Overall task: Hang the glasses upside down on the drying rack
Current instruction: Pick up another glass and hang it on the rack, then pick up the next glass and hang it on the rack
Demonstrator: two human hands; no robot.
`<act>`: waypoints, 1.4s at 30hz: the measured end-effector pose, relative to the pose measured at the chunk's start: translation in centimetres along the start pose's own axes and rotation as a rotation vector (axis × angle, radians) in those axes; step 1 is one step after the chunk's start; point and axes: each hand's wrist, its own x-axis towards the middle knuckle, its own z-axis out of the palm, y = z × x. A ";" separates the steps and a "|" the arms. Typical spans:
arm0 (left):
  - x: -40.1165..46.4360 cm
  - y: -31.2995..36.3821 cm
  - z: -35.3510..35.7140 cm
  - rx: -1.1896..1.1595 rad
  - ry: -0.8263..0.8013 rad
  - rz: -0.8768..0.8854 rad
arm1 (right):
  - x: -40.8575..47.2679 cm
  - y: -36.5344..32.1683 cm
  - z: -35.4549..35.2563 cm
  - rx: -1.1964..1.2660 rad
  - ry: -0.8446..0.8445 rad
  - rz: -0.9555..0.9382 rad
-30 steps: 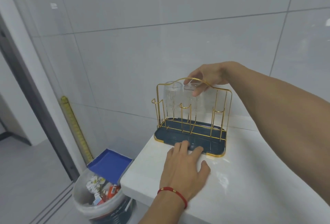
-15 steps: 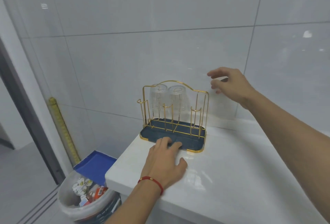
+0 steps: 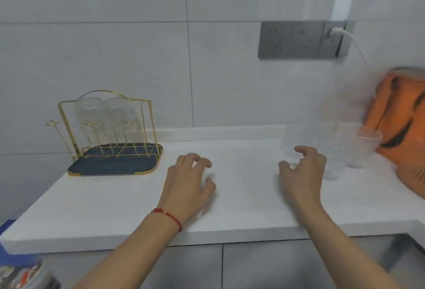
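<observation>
The gold wire drying rack [image 3: 147,113] with its dark blue tray [image 3: 110,166] stands at the left of the white counter [image 3: 128,206]. Two clear glasses [image 3: 104,118] hang upside down on its back pegs. Several more clear glasses [image 3: 340,148] stand blurred at the right, near the wall. My left hand [image 3: 188,185] hovers over the middle of the counter, fingers curled and holding nothing. My right hand [image 3: 303,173] is spread open just in front of the loose glasses, touching none that I can tell.
An orange bag [image 3: 400,127] leans at the far right behind the glasses. A grey socket strip [image 3: 301,40] with a white plug and cable is on the tiled wall. A bin with rubbish [image 3: 25,275] sits below the counter's left end.
My view swung right, so the rack now sits at the left. My left hand came off the tray. My right hand left the rack and moved down to the loose glasses.
</observation>
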 end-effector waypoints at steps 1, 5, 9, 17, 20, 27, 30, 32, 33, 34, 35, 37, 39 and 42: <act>0.8 2.3 1.3 -0.042 -0.030 0.022 | 0.6 0.3 -1.0 0.001 0.035 0.015; 2.3 8.4 5.1 -0.210 -0.072 0.047 | 1.2 1.1 -3.0 -0.028 0.172 -0.025; 1.9 9.8 6.8 -0.209 -0.168 0.155 | 2.2 2.5 -4.2 -0.009 0.393 0.034; 1.8 9.8 6.4 -0.300 -0.136 0.183 | 4.8 4.7 -4.3 -0.038 0.260 0.151; 1.7 9.7 6.2 -0.326 -0.133 0.174 | 4.6 4.7 -4.6 0.013 0.263 0.141; 1.5 10.2 4.1 -0.881 -0.099 -0.174 | -0.3 1.9 -4.0 0.108 -0.126 -0.268; 1.5 9.7 1.8 -1.127 -0.054 -0.304 | -2.6 0.1 -2.4 0.132 -0.352 -0.479; 1.5 8.5 0.0 -1.103 0.054 -0.360 | -4.0 -1.2 -0.8 0.104 -0.442 -0.570; 1.3 7.8 -0.9 -1.108 0.097 -0.387 | -4.5 -1.7 -0.1 0.104 -0.483 -0.584; 1.1 7.0 -1.6 -1.147 0.125 -0.420 | -5.1 -2.3 0.5 0.133 -0.539 -0.556; 0.7 6.2 -2.1 -1.209 0.146 -0.449 | -5.6 -3.0 1.0 0.193 -0.611 -0.477; 0.0 4.6 -3.2 -1.293 0.176 -0.475 | -6.4 -4.3 2.1 0.353 -0.753 -0.262; -0.5 3.0 -4.0 -1.329 0.177 -0.474 | -6.6 -5.6 3.2 0.431 -0.814 -0.129; -1.3 0.2 -5.6 -1.263 0.151 -0.449 | -7.1 -7.8 4.9 0.484 -0.822 -0.135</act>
